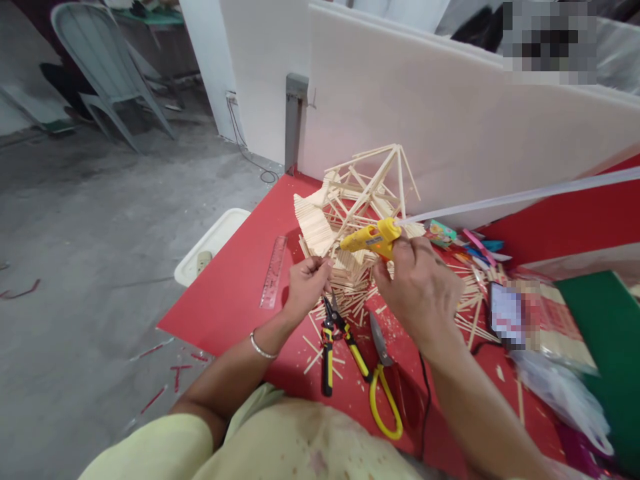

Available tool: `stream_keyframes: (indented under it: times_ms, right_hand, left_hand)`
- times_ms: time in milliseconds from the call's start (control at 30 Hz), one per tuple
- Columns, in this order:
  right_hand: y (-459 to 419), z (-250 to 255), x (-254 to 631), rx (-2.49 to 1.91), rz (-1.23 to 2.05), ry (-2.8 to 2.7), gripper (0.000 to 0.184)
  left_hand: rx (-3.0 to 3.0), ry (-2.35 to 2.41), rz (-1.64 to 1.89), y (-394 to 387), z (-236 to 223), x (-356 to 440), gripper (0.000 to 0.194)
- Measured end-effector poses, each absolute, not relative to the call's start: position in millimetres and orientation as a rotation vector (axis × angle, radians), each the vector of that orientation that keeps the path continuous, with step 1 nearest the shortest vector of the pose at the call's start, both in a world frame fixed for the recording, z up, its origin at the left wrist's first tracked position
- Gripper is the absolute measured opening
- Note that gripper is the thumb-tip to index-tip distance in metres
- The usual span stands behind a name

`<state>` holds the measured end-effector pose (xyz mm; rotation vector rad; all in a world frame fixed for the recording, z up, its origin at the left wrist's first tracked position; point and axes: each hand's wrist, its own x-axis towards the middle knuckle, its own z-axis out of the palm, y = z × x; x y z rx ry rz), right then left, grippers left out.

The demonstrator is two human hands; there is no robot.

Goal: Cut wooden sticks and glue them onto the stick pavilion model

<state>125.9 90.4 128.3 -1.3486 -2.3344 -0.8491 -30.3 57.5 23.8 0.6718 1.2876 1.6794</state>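
Note:
My right hand (423, 287) grips a yellow glue gun (373, 239) whose nozzle points left toward a model built of thin wooden sticks (357, 200). A long white glue stick (525, 195) runs from the back of the gun to the right. My left hand (306, 283) is pinched on a thin wooden stick (325, 261) just under the nozzle, beside the model's slatted roof panel (313, 223). Both hands hover over the red table (235, 293).
Black-and-yellow pliers (330, 347) and yellow-handled scissors (383, 380) lie near me among loose sticks (473, 313). A clear ruler (273, 272) lies to the left. A phone (506, 315), coloured bits (470, 245) and a green sheet (605, 333) lie right. A white partition (450, 120) stands behind; a white tray (213, 243) sits on the floor.

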Motion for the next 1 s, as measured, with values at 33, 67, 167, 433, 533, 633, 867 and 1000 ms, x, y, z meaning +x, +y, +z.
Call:
stream_keyframes:
  times_ms: [33, 67, 167, 433, 533, 633, 867, 1000]
  right_hand:
    - [90.4, 128.4, 125.8, -1.347, -0.86, -2.335, 0.036]
    - [90.3, 128.5, 125.7, -1.345, -0.867, -2.333, 0.035]
    - [89.7, 129.4, 125.5, -1.336, -0.873, -2.329, 0.033]
    - [88.8, 130.3, 125.2, -1.341, -0.837, -2.348, 0.035]
    - [90.0, 129.4, 126.2, -1.34, -0.848, -2.33, 0.035]
    - [92.2, 129.3, 126.6, -1.321, -0.848, -2.308, 0.038]
    - [97.1, 129.1, 124.8, -1.285, -0.848, -2.301, 0.04]
    - [97.6, 129.0, 124.8, -1.281, -0.859, -2.289, 0.039]
  left_hand:
    - [0.669, 1.288, 1.683, 57.3, 24.3, -30.3, 0.035]
    - [0.667, 1.287, 1.685, 57.2, 24.6, -30.3, 0.036]
    - [0.669, 1.279, 1.683, 57.1, 24.6, -30.5, 0.037]
    - [0.681, 1.266, 1.677, 59.5, 21.3, -31.3, 0.038]
    - [0.681, 1.25, 1.663, 61.6, 20.0, -32.2, 0.04]
    - [0.677, 1.204, 1.654, 64.1, 19.5, -33.2, 0.041]
    - [0.675, 1.17, 1.656, 67.9, 20.7, -33.7, 0.039]
    - [0.671, 1.147, 1.652, 69.7, 19.1, -33.2, 0.041]
